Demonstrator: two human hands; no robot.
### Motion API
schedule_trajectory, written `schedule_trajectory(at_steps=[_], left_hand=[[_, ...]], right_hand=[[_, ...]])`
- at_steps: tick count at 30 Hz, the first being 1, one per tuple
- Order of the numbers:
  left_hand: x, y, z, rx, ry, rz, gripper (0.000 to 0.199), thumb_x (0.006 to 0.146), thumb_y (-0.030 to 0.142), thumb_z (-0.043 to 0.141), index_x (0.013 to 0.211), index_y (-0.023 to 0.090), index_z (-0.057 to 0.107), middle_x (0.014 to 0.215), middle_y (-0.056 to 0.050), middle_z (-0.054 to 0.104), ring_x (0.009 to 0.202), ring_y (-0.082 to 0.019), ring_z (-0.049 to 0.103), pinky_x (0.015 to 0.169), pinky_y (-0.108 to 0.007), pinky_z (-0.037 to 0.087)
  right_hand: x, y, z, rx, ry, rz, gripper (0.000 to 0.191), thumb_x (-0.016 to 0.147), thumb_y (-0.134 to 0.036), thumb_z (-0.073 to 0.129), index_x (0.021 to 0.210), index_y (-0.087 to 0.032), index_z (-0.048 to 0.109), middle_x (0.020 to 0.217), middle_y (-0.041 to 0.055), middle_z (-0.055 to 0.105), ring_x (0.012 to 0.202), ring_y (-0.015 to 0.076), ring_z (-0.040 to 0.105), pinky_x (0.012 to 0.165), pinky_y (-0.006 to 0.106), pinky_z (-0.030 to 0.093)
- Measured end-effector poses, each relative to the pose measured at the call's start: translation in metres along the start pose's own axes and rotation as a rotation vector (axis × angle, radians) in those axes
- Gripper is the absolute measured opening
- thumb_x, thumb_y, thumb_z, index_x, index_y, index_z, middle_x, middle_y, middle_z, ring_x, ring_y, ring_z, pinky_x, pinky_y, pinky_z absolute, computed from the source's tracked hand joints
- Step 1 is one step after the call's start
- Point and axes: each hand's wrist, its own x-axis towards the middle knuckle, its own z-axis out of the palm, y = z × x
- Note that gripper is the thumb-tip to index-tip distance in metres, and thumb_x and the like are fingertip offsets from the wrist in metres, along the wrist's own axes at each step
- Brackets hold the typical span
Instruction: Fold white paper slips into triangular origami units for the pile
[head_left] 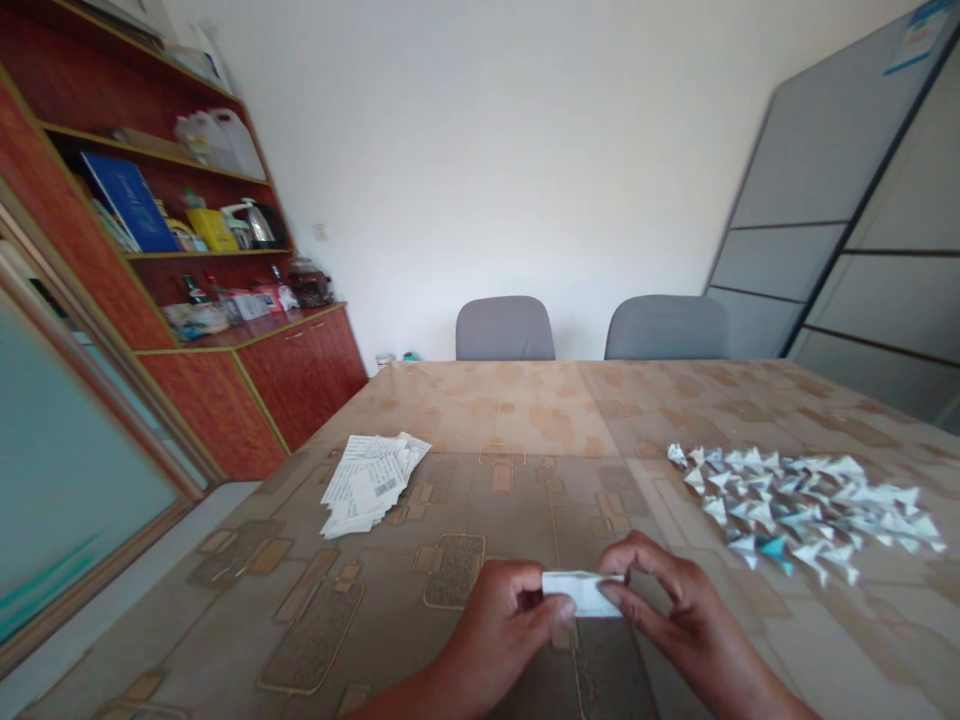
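The left hand (506, 618) and the right hand (679, 605) hold one small folded strip of white paper (586, 594) between them, above the near part of the table; the strip is flat, narrow and oblong, with straight edges, and it lies level from the left fingers to the right fingers. The left thumb presses on the front face of the strip, at its left end; the right thumb and fingertips pinch the right end, and the right forefinger is bent in a round arch.

Beyond the left fingers and to their left there is a loose fanned pile of printed paper slips (373, 484), flat and with square corners; beyond the right fingers and to their right there is a wide group of folded paper pieces (806, 505), pointed and angular, mostly whitish, one of them teal. Under all of this is the brown tablecloth (517, 510), patterned with rounded rectangles; it looks smooth and slightly shiny.
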Motion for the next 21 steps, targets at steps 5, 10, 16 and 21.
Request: schedule_trajectory(at_steps=[5,10,16,21], left_hand=[[0.002,0.01,0.003,-0.157,0.072,-0.027,0.035,0.078,0.044,0.062,0.072,0.011,0.069,0.061,-0.002,0.06,0.057,-0.013,0.049,0.057,-0.023,0.037],[0.004,0.025,0.007,-0.199,0.133,0.002,0.036,0.076,0.046,0.065,0.073,0.01,0.069,0.061,-0.003,0.061,0.056,-0.013,0.049,0.056,-0.023,0.037],[0.002,0.014,0.013,-0.171,0.235,0.048,0.035,0.078,0.044,0.064,0.069,0.011,0.068,0.059,-0.003,0.06,0.056,-0.013,0.049,0.056,-0.023,0.037],[0.001,0.0,0.015,-0.213,0.176,0.062,0.031,0.077,0.042,0.067,0.077,0.012,0.071,0.067,-0.004,0.065,0.062,-0.015,0.054,0.062,-0.024,0.041]], right_hand=[[0.005,-0.007,-0.004,0.027,-0.022,0.086,0.026,0.087,-0.041,0.056,0.077,-0.019,0.064,0.068,0.0008,0.061,0.064,0.016,0.058,0.06,0.023,0.046],[0.007,-0.01,0.003,0.023,0.001,0.116,0.032,0.089,-0.042,0.055,0.07,-0.018,0.064,0.064,-0.0002,0.058,0.063,0.0152,0.054,0.06,0.023,0.043],[0.001,-0.004,0.011,0.083,0.075,0.151,0.03,0.086,-0.041,0.059,0.067,-0.018,0.064,0.063,-0.0008,0.059,0.063,0.0155,0.056,0.058,0.022,0.044],[-0.001,-0.003,0.008,0.125,0.067,0.153,0.03,0.083,-0.041,0.062,0.064,-0.018,0.065,0.063,-0.0003,0.064,0.063,0.0168,0.06,0.061,0.023,0.046]])
